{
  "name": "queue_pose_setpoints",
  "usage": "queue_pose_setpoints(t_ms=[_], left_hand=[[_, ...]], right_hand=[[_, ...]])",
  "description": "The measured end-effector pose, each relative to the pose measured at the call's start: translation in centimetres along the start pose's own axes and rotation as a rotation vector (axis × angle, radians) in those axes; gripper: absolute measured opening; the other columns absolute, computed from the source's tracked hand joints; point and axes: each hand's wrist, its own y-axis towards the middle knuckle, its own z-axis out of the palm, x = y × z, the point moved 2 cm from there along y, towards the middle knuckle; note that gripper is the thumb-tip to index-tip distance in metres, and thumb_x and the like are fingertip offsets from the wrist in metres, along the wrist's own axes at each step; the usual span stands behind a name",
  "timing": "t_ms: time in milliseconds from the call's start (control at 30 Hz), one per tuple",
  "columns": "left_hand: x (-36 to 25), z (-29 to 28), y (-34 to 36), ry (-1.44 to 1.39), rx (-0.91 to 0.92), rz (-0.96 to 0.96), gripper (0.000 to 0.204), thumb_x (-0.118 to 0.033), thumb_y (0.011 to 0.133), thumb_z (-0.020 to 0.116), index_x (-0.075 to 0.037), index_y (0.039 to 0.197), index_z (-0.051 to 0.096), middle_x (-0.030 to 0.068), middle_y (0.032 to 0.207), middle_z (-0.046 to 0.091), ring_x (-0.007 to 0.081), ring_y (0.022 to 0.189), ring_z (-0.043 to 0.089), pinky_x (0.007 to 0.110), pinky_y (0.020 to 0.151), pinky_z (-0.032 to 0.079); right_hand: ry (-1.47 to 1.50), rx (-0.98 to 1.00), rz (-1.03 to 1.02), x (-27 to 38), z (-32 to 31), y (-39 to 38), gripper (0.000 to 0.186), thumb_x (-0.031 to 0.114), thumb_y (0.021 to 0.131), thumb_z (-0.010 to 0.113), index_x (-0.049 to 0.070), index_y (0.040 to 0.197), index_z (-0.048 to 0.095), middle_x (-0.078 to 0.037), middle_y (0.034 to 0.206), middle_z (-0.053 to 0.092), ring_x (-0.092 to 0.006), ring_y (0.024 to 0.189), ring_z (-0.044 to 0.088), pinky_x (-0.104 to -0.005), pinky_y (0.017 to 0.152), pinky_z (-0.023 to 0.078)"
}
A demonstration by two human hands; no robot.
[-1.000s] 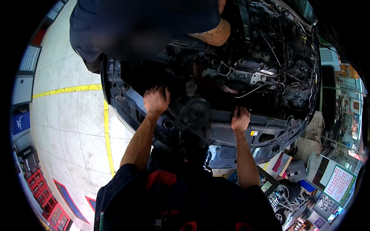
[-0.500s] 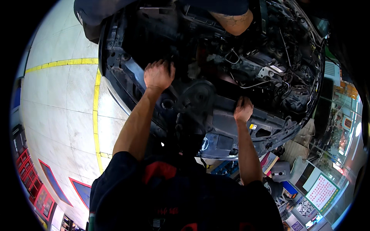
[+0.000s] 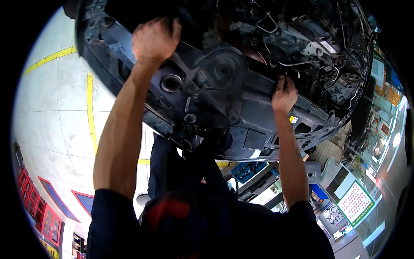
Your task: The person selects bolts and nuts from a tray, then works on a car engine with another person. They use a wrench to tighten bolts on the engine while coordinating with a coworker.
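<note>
leftmost, a yellow floor line (image 3: pixel 90 101) runs over pale tiles beside the car. next, the left hand (image 3: pixel 154 41) rests at the rear edge of the black front panel (image 3: pixel 258 93), its thumb apart from the bent fingers; their tips are hidden, so i cannot tell whether it grips. the panel lies across the car's nose, a round opening (image 3: pixel 171 83) just below that hand. farther right, the right hand (image 3: pixel 284 96) curls at the same edge, near a small label (image 3: pixel 293 119); whether it pinches is unclear. behind, engine parts (image 3: pixel 314 36) lie uncovered. the panel looks seated, though fastening, done or left, cannot be judged.
</note>
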Motion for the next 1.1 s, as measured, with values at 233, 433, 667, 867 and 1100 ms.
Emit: queue_pose_setpoints(t_ms=[233,433,667,867,1100], left_hand=[[0.9,1.1,-0.1,0.108,0.007,-0.149,0.045,-0.051,0.094,0.046,-0.018,0.11,0.073,0.0168,0.103,0.071,0.0384,0.099,0.067,0.047,0.087,0.052],[3.2,2.4,0.2,0.216,-0.13,-0.047,0.053,-0.055,0.095,0.04,-0.018,0.116,0.072,0.0188,0.11,0.069,0.0414,0.103,0.065,0.048,0.091,0.051],[4.5,2.8,0.4,0.314,-0.144,0.057,0.053,-0.05,0.098,0.035,-0.016,0.124,0.068,0.0168,0.121,0.066,0.0389,0.111,0.063,0.046,0.099,0.046],[4.0,2.5,0.8,0.19,-0.059,-0.017,0.053,-0.049,0.099,0.04,-0.01,0.118,0.071,0.0201,0.115,0.068,0.0406,0.106,0.065,0.046,0.094,0.049],[2.1,1.1,3.3,-0.22,0.355,-0.159,0.068,-0.068,0.081,0.062,-0.01,0.114,0.073,0.0116,0.108,0.073,0.0294,0.098,0.068,0.038,0.099,0.043]], right_hand=[[0.139,-0.068,-0.001,0.0,0.4,-0.5,0.024,0.025,0.097,0.054,0.006,0.095,0.068,-0.015,0.093,0.069,-0.0361,0.085,0.063,-0.0429,0.08,0.047],[0.122,-0.198,-0.112,0.2,0.1,-0.9,0.019,0.021,0.092,0.062,0.005,0.091,0.07,-0.012,0.083,0.068,-0.0321,0.078,0.064,-0.0403,0.077,0.048],[0.162,-0.28,-0.157,0.3,0.0,-0.9,0.017,0.019,0.088,0.064,0.003,0.084,0.068,-0.012,0.082,0.069,-0.0296,0.077,0.065,-0.039,0.078,0.049],[0.17,-0.301,-0.175,-0.1,0.3,-1.0,0.016,0.018,0.087,0.063,0.004,0.08,0.067,-0.01,0.078,0.068,-0.0297,0.075,0.064,-0.0389,0.077,0.049],[0.197,-0.305,-0.168,0.3,0.1,-0.5,0.016,0.018,0.086,0.064,0.006,0.076,0.064,-0.009,0.072,0.064,-0.0285,0.071,0.061,-0.0386,0.073,0.046]])
